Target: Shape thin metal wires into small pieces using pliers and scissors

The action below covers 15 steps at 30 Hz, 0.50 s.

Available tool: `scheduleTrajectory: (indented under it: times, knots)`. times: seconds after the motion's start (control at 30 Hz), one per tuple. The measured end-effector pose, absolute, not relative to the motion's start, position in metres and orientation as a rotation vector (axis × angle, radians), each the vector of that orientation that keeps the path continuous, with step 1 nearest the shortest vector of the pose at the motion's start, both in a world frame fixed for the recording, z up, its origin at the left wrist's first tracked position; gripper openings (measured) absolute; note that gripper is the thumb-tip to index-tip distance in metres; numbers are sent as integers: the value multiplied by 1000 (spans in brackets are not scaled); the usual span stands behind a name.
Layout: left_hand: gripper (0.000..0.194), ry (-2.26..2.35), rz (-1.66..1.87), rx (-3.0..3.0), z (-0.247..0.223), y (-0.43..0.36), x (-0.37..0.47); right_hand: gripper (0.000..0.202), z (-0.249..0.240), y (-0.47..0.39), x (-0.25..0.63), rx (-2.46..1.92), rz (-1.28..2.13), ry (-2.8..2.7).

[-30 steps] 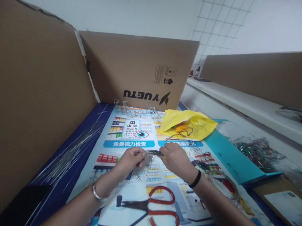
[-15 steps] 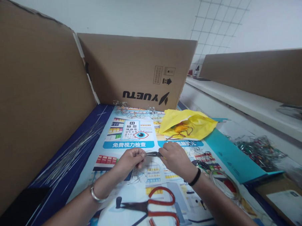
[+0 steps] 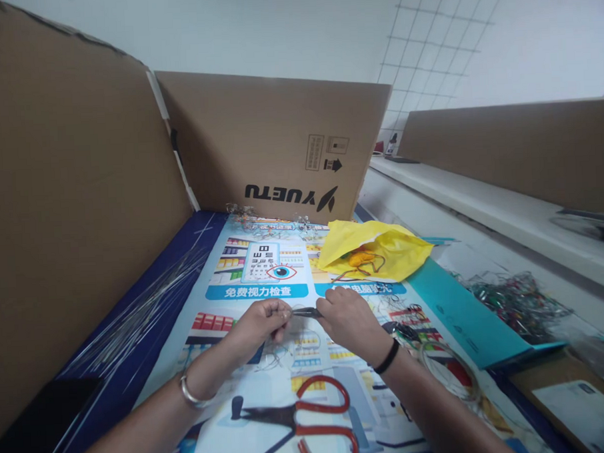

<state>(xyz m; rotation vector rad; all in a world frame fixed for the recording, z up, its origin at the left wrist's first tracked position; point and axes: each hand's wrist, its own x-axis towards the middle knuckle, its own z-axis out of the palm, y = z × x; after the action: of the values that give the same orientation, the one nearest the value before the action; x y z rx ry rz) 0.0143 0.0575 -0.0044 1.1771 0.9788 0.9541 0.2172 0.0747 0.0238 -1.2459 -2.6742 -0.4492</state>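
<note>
My right hand is closed around the handles of small dark pliers, whose jaws point left. The tips of the jaws meet the fingertips of my left hand, which are pinched on something thin, probably wire, too small to make out clearly. Below both hands, thin wire loops lie on the printed sheet. Scissors with red handles rest nearer to me, blades towards the left.
A yellow bag with orange cord lies behind my right hand. Long thin wires are at the left. Tangled wire pieces fill the right side, near a wire coil. Cardboard panels stand behind and left.
The pliers have turned slightly between my hands, and my right hand has shifted a little. The view has moved slightly. Both hands keep their grips.
</note>
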Motion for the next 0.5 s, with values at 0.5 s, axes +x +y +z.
scheduleTrajectory:
  times: [0.5]
  knots:
    - [23, 962, 933, 1263, 6, 57, 12, 13, 24, 77, 222, -1226, -391, -2657]
